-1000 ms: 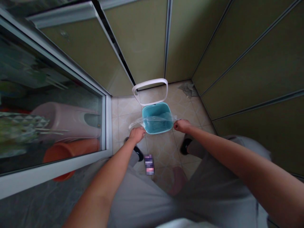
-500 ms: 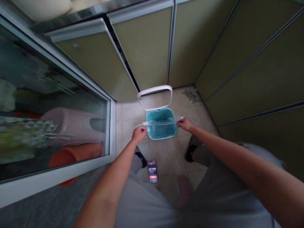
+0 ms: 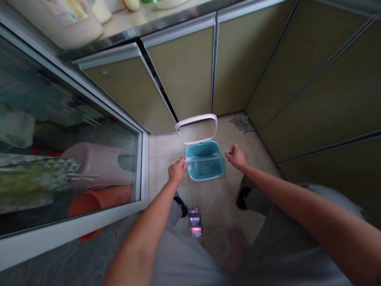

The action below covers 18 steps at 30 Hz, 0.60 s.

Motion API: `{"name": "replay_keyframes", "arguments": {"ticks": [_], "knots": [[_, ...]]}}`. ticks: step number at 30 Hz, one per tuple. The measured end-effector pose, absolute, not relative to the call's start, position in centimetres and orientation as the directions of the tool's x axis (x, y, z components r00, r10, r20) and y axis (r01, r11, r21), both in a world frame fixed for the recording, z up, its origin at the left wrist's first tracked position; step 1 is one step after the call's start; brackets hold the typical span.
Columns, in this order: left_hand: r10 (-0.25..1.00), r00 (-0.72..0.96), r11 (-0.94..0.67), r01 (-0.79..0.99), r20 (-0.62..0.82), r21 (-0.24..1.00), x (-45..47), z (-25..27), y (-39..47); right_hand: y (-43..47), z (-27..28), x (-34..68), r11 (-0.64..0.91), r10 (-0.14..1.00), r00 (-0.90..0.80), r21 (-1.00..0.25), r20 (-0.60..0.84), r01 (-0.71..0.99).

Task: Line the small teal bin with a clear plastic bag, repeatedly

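A teal trash bin (image 3: 206,175) stands on the tiled floor between my feet and the cabinets. Its white rim frame (image 3: 182,140) is tipped up at the back of the bin. A clear plastic bag (image 3: 205,159) stretches across the bin's opening, partly inside it. At the bin's left edge, my left hand (image 3: 177,170) is closed on one side of the bag. My right hand (image 3: 237,157), just off the right edge, pinches the bag's other side. The bag is so thin that its lower part is hard to make out.
Olive cabinet doors (image 3: 181,71) rise behind the bin. On the left is a glass sliding door (image 3: 144,167), with an orange bucket (image 3: 86,202) seen through it. A grey cloth (image 3: 242,122) lies in the corner. A blurred-out dark item (image 3: 195,222) is near my left foot.
My right hand has moved slightly away from the bin's right edge. The bag is drawn taut in a thinner line across the opening. My view has tilted up a little.
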State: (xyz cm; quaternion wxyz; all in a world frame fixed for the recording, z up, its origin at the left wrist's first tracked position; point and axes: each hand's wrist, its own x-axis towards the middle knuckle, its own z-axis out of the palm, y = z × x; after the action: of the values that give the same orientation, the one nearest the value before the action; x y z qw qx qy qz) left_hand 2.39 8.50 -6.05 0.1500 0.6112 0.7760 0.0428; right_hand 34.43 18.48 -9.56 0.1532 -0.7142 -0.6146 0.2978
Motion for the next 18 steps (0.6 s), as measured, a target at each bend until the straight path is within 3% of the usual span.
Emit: {"name": "replay_keyframes", "arguments": {"ticks": [7,13,18], "knots": [[0.93,-0.306,0.353,0.899,-0.205,0.258,1.1,-8.1,10.4,19.1,-8.8,34.1,0.008,0.962,-0.143,-0.502,-0.231,0.865],[0.894,-0.345,0.429,0.845,-0.286,0.321,-0.5,-10.1,14.2,22.5,-10.9,33.2,-0.053,0.941,-0.117,-0.479,-0.317,0.876],[0.886,-0.333,0.446,0.803,-0.321,0.397,-1.8,-11.9,17.9,26.2,-13.8,32.1,-0.122,0.94,-0.082,-0.553,-0.33,0.824]]}}
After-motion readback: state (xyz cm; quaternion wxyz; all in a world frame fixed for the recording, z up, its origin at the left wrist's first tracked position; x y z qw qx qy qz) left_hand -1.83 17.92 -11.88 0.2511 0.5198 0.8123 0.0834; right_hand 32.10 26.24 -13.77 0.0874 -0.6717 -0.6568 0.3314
